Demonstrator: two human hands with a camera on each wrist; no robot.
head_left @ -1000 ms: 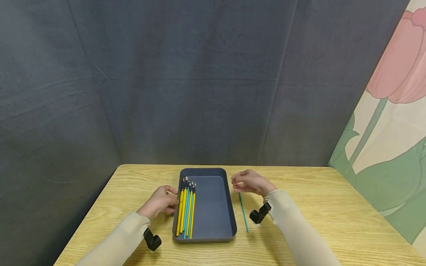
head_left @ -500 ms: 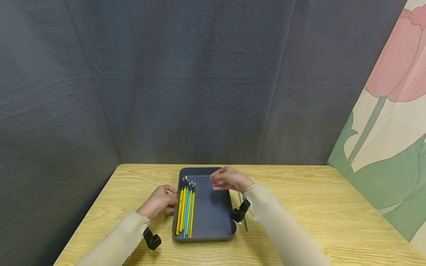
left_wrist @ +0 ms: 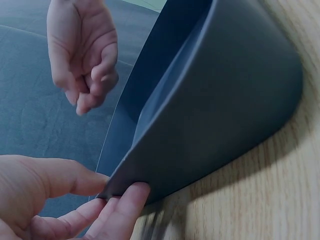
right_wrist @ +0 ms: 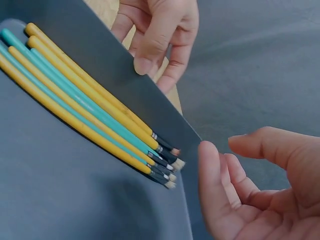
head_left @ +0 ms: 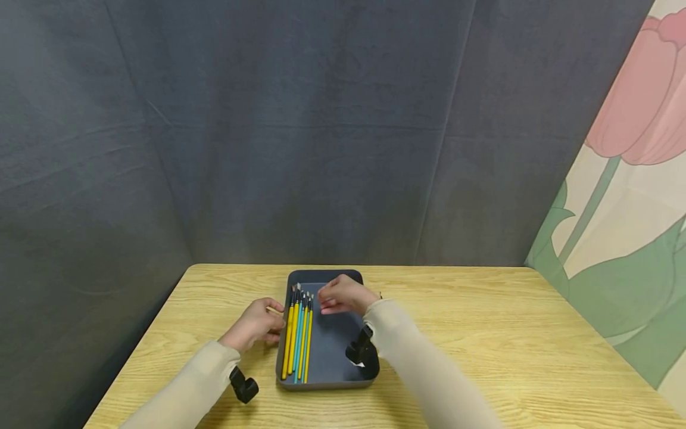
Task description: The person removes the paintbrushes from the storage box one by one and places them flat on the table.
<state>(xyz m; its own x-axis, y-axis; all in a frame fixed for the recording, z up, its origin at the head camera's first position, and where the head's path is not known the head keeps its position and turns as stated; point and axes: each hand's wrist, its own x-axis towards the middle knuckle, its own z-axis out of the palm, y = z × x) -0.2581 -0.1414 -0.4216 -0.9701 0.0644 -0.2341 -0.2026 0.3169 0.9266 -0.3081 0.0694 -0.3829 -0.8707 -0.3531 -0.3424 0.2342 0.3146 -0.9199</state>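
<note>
A dark grey tray [head_left: 337, 354] holds several yellow and teal paintbrushes [head_left: 294, 336], lined up along its left wall with bristles toward the far end. My left hand [head_left: 253, 326] pinches the tray's left rim, thumb on top and fingers against the outer wall, as the left wrist view shows. Over the tray, right of the bristles, is my right hand [head_left: 345, 296]. In the right wrist view that hand [right_wrist: 265, 185] has thumb and fingers apart and loosely bent, with nothing between them. A small dark tip [head_left: 380, 295] shows beyond the right sleeve.
The tray rests on a light wooden table [head_left: 482, 333]. A dark grey curtain [head_left: 321, 131] hangs behind it, and a tulip-patterned cloth [head_left: 632, 238] hangs on the right. My right forearm crosses the tray's right wall, with a black wrist camera [head_left: 359, 348] on it.
My right hand has moved left, from above the teal brush on the table to over the tray. The sleeve now covers most of that brush. My left hand stays at the rim.
</note>
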